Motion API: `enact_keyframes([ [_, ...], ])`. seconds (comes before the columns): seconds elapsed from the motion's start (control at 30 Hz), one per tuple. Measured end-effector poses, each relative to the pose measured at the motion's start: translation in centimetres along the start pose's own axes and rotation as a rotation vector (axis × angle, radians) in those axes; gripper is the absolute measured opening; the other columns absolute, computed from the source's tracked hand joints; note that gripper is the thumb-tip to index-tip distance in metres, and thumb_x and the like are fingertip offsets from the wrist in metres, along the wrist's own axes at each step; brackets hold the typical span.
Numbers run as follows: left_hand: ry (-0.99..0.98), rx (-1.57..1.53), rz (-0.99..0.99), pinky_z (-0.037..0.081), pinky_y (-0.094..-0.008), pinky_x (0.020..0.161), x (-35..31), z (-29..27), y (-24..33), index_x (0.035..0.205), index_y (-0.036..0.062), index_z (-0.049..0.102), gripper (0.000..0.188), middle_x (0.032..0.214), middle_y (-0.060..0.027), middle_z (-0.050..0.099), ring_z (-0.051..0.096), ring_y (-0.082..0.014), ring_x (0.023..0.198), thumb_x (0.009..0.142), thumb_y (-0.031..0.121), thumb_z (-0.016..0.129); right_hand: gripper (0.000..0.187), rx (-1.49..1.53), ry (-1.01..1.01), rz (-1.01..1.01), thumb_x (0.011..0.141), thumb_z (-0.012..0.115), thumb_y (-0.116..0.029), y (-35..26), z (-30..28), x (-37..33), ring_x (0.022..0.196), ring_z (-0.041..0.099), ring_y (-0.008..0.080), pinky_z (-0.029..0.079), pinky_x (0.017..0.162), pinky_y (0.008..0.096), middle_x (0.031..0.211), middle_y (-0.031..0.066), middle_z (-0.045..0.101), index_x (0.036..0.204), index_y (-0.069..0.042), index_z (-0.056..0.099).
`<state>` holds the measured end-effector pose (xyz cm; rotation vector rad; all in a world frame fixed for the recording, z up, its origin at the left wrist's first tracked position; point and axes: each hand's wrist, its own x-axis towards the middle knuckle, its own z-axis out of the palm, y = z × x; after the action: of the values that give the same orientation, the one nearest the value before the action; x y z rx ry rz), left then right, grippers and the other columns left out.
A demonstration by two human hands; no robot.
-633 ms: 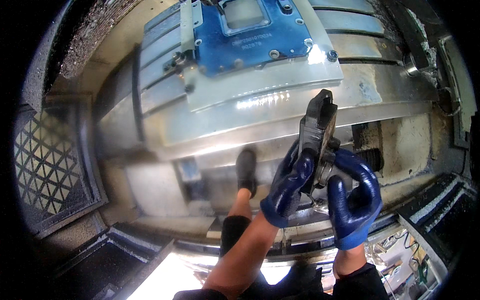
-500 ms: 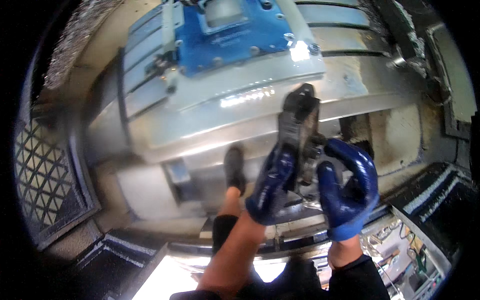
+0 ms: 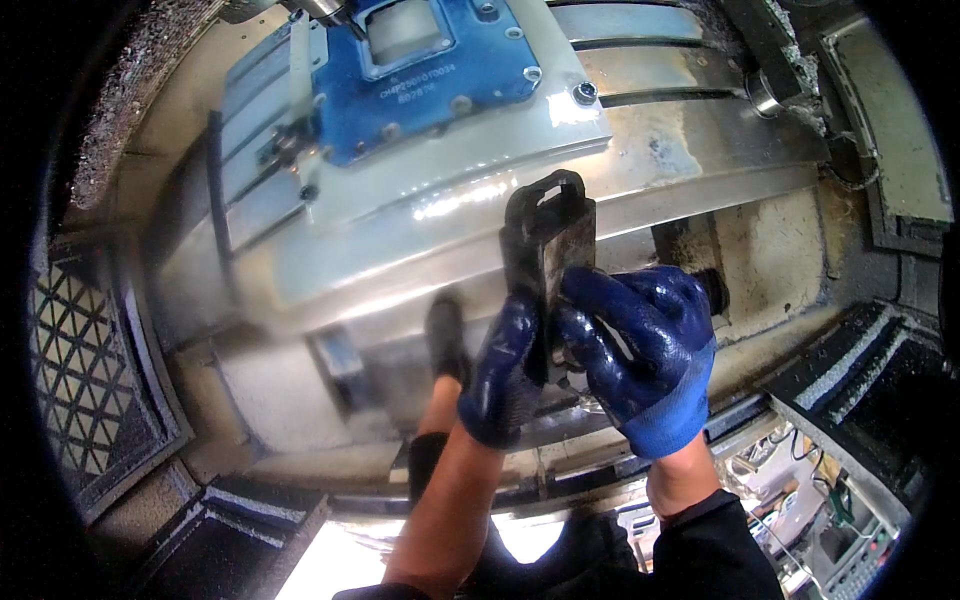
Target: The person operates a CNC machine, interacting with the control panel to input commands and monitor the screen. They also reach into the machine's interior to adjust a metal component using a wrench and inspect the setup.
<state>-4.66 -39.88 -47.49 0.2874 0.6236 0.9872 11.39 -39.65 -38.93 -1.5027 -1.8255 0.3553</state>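
A black oblong device (image 3: 572, 240) with a slotted loop at its far end is held upright in front of me. My left hand (image 3: 503, 355), in a dark blue coated glove, is closed round its left side. My right hand (image 3: 645, 345), gloved the same way, has its fingers curled against the device's right side, low down. They cover what they grip there. Beyond the device lies a blue plate (image 3: 450, 85) with a rectangular opening, on a pale metal plate (image 3: 480, 155).
A slotted metal machine table (image 3: 690, 150) carries the plates. Above the blue plate's left part hangs a tool tip (image 3: 340, 15). Metal chips cling to the wall (image 3: 150, 85) at far left. A diamond-pattern grate (image 3: 80, 370) stands left. A dark shoe (image 3: 445, 335) shows below the table edge.
My right hand has moved from just beside the device onto its right side, fingers closing in. The whole view has shifted a little, and the device has swung slightly.
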Motion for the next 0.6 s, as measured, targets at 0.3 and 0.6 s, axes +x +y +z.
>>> enact_keyframes([
  [0.3,-0.125,0.042,0.11,0.06,-0.0367,0.094,0.7,2.1,1.3,0.143,0.0013,0.049,0.063,0.131,-0.0179,0.063,0.067,-0.0245,0.116,0.101,0.048,0.059,0.034,0.237,-0.04,0.287,0.086,0.072,-0.001,-2.4,0.8,-2.2,0.11,0.067,0.0286,0.051,0.098,0.0393,0.115,0.017,0.072,0.121,0.0,0.07],
  [0.6,-0.103,0.091,0.063,0.049,-0.0334,0.103,0.0,0.9,1.0,0.155,0.0018,0.036,0.072,0.146,-0.0137,0.053,0.057,-0.0205,0.128,0.103,0.046,0.057,0.048,0.199,-0.054,0.242,0.085,0.072,-0.003,-2.0,1.0,-3.3,0.122,0.062,0.0306,0.046,0.107,0.0418,0.131,0.0189,0.065,0.132,0.0,0.062],
])
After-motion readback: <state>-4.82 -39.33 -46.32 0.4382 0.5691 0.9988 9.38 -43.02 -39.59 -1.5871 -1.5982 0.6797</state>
